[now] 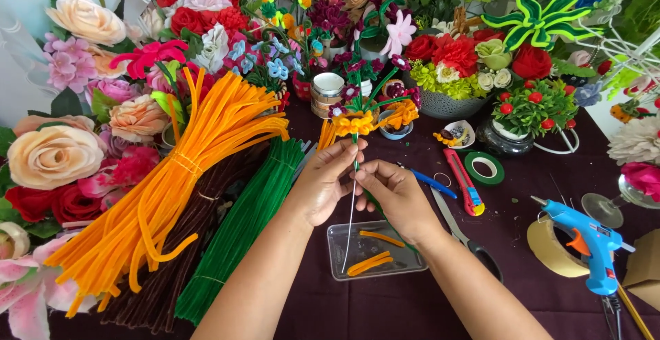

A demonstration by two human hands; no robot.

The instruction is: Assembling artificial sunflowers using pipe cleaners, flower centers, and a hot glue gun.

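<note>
Holding the orange pipe-cleaner flower upright above the desk, my left hand pinches its stem just under the petals while my right hand grips lower, where green wrap ends and bare white wire hangs down. Petals look formed; most of the stem seems unwrapped. Spare orange pieces lie in the clear tray below.
</note>
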